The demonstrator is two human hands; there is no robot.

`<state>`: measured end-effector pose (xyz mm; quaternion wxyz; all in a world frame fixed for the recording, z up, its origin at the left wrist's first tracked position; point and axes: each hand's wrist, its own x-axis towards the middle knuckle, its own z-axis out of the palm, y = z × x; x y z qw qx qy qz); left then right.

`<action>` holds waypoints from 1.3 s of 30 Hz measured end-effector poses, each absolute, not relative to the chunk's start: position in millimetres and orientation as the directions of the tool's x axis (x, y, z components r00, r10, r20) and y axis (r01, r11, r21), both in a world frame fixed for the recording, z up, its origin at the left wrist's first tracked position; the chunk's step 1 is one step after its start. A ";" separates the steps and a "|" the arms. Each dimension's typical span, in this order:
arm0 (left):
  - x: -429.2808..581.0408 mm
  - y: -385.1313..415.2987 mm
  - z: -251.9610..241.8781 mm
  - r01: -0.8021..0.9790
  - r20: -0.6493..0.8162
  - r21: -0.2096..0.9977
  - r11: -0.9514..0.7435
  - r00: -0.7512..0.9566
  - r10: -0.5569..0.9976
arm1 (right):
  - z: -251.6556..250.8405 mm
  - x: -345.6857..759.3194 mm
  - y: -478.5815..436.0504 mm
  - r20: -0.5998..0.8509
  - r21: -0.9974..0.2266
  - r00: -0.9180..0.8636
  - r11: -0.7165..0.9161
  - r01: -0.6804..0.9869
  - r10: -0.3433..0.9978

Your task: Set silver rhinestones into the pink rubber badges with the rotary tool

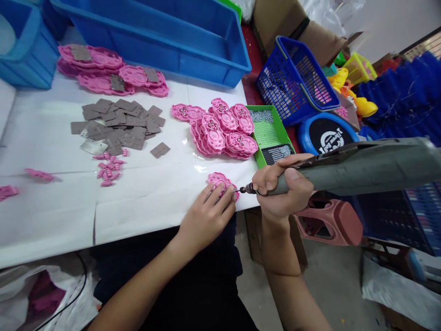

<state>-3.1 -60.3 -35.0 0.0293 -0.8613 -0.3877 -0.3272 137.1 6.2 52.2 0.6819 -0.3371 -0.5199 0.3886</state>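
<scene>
head | left hand (206,216) lying open, pressing fingers flat on pink plastic part (222,183), which is sitting at near edge of white table (51,207) | right hand (284,191) clenching grey power driver (361,165), bit touching part's right side | part looking light, stiff, probably sliding easily; pinning it by the rim seems best | more pink parts (223,128) piling further back

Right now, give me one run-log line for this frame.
left hand: pressing pink plastic toy shell on white table | right hand: gripping grey electric screwdriver, tip at shell | nearby: green screw tray
</scene>
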 end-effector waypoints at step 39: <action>-1.0 -61.7 -34.9 0.711 0.575 0.205 -0.672 0.468 0.671 | 42.2 125.8 5.4 0.496 -0.852 0.116 0.508 -0.127 0.861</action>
